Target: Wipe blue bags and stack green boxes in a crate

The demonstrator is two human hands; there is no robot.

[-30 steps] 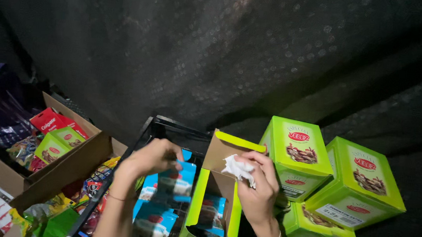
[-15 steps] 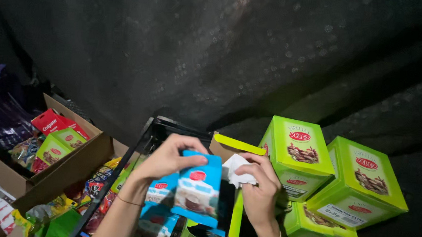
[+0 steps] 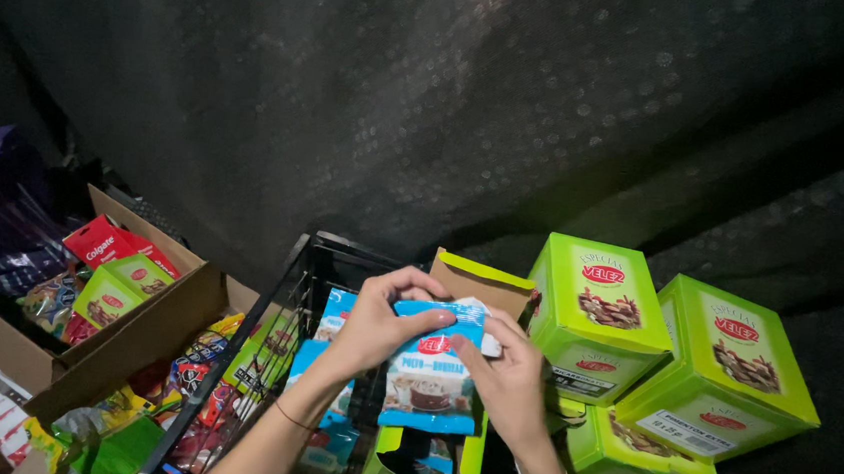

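A blue-and-white glossy plastic sachet [image 3: 431,378] is gripped at its top edge by both hands, left [image 3: 380,324] and right [image 3: 506,384], above an open lime-green cardboard carton [image 3: 425,458]. Upright, square-on alignment is advised; crumpling is avoided.

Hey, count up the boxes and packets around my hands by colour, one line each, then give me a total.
Closed lime-green boxes on the right: 3
Open lime-green box under the hands: 1
Blue packet held up by the left hand and right hand: 1
Other blue packets in the black wire basket: at least 2
Total: at least 7
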